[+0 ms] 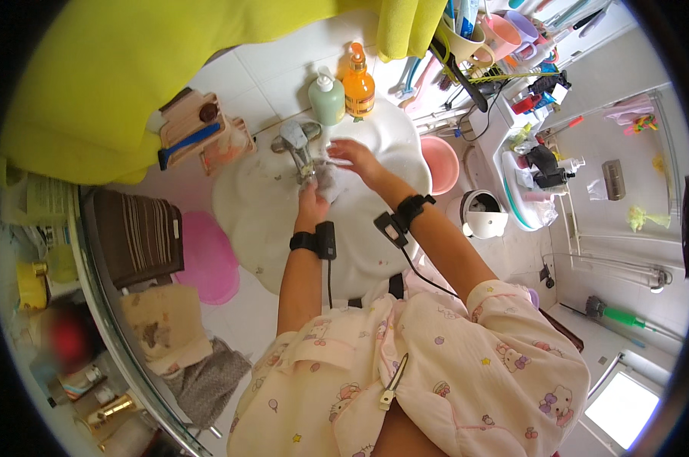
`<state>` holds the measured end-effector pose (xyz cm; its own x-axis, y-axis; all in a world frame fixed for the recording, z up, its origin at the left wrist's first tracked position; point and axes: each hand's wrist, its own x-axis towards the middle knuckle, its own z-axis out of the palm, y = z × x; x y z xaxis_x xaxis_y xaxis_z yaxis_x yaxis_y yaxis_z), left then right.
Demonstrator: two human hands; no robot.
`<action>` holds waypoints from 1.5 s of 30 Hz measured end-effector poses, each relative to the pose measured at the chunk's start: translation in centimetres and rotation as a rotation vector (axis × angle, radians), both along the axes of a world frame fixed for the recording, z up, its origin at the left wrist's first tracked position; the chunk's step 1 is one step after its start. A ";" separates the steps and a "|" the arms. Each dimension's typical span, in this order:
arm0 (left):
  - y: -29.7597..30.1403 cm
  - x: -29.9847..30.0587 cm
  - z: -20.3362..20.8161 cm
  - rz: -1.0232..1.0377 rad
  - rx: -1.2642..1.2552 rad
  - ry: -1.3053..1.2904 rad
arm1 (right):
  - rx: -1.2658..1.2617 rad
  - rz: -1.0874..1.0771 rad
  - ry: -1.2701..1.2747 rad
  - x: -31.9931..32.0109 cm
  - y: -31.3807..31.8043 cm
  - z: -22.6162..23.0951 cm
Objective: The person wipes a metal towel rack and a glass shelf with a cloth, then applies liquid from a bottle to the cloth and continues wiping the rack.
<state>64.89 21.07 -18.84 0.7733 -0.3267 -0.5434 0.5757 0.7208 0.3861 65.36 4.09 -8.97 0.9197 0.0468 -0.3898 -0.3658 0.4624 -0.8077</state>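
Basin [360, 251]: we see a white, scalloped washbasin, its rear edge towards the tiled wall and its front edge towards the person.
Tap [297, 139]: we find it at the middle of the basin's rear edge; the long axis of its spout runs from that edge towards the front one, leaning slightly right, with the outlet over the bowl.
Grey-white mass [328, 181]: we see it in the rear half of the basin, just right of the spout's end and between the hands; it looks soft and bunched, and we cannot make out a clear long axis or what it is.
Left hand [312, 201]: we see it at the spout's outlet, fingers pointing to the rear edge; the fingers are partly hidden, so we cannot tell whether they grasp the mass or only touch it.
Right hand [355, 161]: we see its fingers spread and loose, gripping nothing that shows, pointing left towards the tap.
Wrists: we note a black strap with a small box on each.
Rear edge, right of the tap: we see a green pump bottle [328, 100] and an orange pump bottle [358, 90] side by side, both upright.
Beyond the right edge: we see a pink bucket [440, 164].
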 end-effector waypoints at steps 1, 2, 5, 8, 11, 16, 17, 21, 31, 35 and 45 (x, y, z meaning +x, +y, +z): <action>-0.1 0.0 -0.1 -0.002 0.079 0.023 | -0.254 0.094 0.096 -0.3 0.0 -1.7; -0.2 -0.2 -0.1 0.020 0.267 -0.018 | -0.439 0.099 -0.066 -0.7 1.1 -3.5; 1.2 -0.4 0.5 -0.179 0.986 -0.066 | -0.901 0.160 -0.508 -1.6 3.8 -7.7; 4.0 -1.2 1.6 -0.418 1.310 -0.355 | -1.085 0.612 -0.516 -0.5 6.1 -8.3; 7.1 -2.5 2.7 -0.247 1.492 -0.496 | -1.227 0.906 -0.430 1.0 7.5 -6.0; 8.7 -2.7 2.5 -0.113 1.647 -0.414 | -1.278 1.002 -0.477 1.8 7.7 -3.0; 8.4 -2.5 2.1 -0.026 1.653 -0.422 | -1.314 0.994 -0.367 1.8 7.5 -3.1; 6.9 -1.8 -0.6 0.254 0.971 -0.145 | -1.429 0.889 -0.312 1.3 5.9 -4.4; 0.8 -5.0 -1.8 -0.062 -0.038 0.151 | -0.750 0.359 0.142 1.0 5.5 -3.1; 1.5 -5.5 1.6 -0.010 -0.225 0.184 | -1.115 0.351 -0.392 -1.9 5.7 -4.0; 4.2 -2.1 1.2 -0.609 0.329 0.025 | -1.160 0.681 -0.775 -4.2 1.8 -3.4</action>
<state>62.75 25.24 -17.67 0.4905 -0.5138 -0.7039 0.8523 0.1145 0.5104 61.19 5.85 -12.36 0.8374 0.5453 0.0373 0.4225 -0.6025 -0.6771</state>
